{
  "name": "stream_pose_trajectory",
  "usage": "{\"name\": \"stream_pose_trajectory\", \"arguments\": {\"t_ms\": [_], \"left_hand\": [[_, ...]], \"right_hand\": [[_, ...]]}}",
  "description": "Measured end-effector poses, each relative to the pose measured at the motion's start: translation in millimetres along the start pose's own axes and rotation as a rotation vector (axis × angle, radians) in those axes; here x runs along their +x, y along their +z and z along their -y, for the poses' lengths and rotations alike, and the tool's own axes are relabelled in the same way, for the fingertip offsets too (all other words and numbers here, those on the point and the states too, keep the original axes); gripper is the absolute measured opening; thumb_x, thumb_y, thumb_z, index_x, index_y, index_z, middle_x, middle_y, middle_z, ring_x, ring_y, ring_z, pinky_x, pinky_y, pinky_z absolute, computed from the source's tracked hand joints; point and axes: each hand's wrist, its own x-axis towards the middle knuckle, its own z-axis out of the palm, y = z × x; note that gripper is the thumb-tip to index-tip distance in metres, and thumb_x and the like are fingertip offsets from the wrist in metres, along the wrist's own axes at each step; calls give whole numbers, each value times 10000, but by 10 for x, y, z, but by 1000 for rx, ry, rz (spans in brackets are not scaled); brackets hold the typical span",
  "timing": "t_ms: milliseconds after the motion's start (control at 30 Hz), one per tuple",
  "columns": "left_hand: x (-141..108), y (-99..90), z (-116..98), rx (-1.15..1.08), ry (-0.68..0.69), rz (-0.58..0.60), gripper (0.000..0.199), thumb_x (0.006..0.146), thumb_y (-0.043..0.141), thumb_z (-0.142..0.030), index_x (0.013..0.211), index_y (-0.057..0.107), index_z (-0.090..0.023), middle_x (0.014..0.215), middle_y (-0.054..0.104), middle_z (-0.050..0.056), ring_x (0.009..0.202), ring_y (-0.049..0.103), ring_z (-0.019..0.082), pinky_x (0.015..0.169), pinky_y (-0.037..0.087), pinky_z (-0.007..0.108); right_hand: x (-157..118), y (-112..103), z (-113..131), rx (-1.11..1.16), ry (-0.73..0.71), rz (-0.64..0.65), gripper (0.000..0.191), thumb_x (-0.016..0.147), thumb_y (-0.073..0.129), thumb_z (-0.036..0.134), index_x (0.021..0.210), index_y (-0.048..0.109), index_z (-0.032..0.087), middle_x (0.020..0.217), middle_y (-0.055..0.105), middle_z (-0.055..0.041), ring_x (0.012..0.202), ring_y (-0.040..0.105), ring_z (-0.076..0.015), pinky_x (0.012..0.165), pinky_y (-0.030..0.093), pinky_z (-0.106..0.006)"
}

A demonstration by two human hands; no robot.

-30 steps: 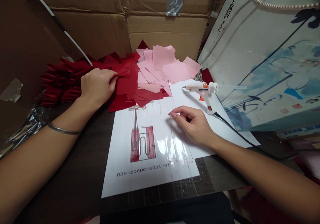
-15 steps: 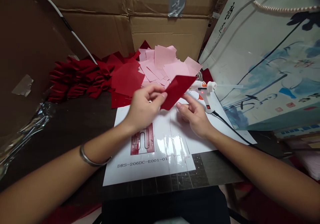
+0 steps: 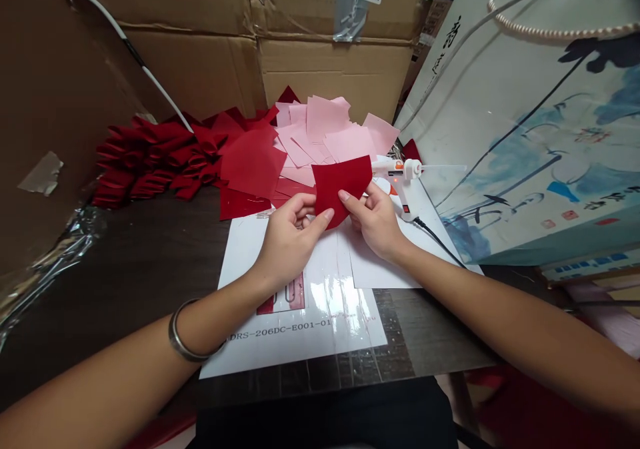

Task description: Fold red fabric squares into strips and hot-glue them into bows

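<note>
A dark red fabric square (image 3: 344,181) is held up between both hands, its face turned toward me. My left hand (image 3: 293,232) pinches its lower left edge between thumb and fingers. My right hand (image 3: 375,221) grips the lower right side, thumb on the front and fingers behind. Just behind the right hand stands a white glue gun (image 3: 404,181) with a clear glue stick out of its back and a small red light on. Under the hands lies a white printed sheet (image 3: 300,355) with a red picture and lettering.
Pink squares (image 3: 325,129) and red squares (image 3: 253,162) lie piled at the back. Several folded red fabric pieces (image 3: 150,159) are heaped to the left. Cardboard (image 3: 325,69) walls the rear, a painted paper bag (image 3: 525,149) the right. A black cord (image 3: 440,241) runs from the glue gun.
The right hand has come up and taken hold of the red square, which only the left held before. The square has turned to face me.
</note>
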Motion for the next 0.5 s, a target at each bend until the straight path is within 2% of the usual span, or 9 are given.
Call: {"name": "stream_pose_trajectory", "arguments": {"t_ms": [67, 133, 200, 300, 400, 500], "left_hand": [[-15, -53, 19, 75, 8, -27, 163, 830, 674, -282, 949, 663, -171, 808, 668, 23, 605, 533, 95, 529, 397, 221], [-22, -94, 24, 111, 19, -28, 146, 835, 662, -270, 952, 675, -183, 796, 662, 16, 585, 511, 95, 515, 380, 225], [-24, -114, 19, 125, 29, -29, 138, 834, 655, -250, 955, 677, -186, 780, 657, 11, 589, 505, 99, 527, 386, 230], [-21, -110, 6, 141, 42, -41, 111, 826, 639, -211, 927, 676, -181, 776, 653, 9, 627, 519, 110, 563, 411, 234], [-1, -108, -1, 146, 59, -46, 84, 821, 620, -182, 885, 674, -181, 796, 659, 12, 680, 550, 121, 599, 432, 238], [32, -135, 5, 147, 60, -73, 98, 800, 604, -143, 872, 662, -178, 796, 655, 6, 661, 542, 114, 602, 430, 240]], "right_hand": [[-10, -3, 18, -30, 31, 45, 249, 817, 692, 422, 918, 583, 222, 555, 406, 80, 480, 392, -90, 490, 394, -256], [-46, -26, 53, -36, 74, 127, 244, 826, 686, 404, 942, 604, 206, 619, 509, 51, 551, 483, -108, 578, 458, -281], [-90, -58, 98, -29, 94, 224, 236, 838, 672, 374, 982, 630, 192, 782, 626, -6, 730, 590, -149, 749, 506, -332], [-150, -103, 170, -94, 88, 329, 213, 848, 653, 336, 1006, 661, 194, 1003, 676, -58, 969, 612, -202, 950, 460, -401], [-207, -131, 227, -187, 114, 386, 227, 853, 645, 328, 1039, 678, 202, 1028, 687, -58, 1019, 607, -214, 972, 443, -407], [-259, -143, 256, -235, 167, 396, 256, 851, 651, 370, 1024, 681, 183, 942, 690, -54, 903, 618, -203, 870, 479, -385]]}}
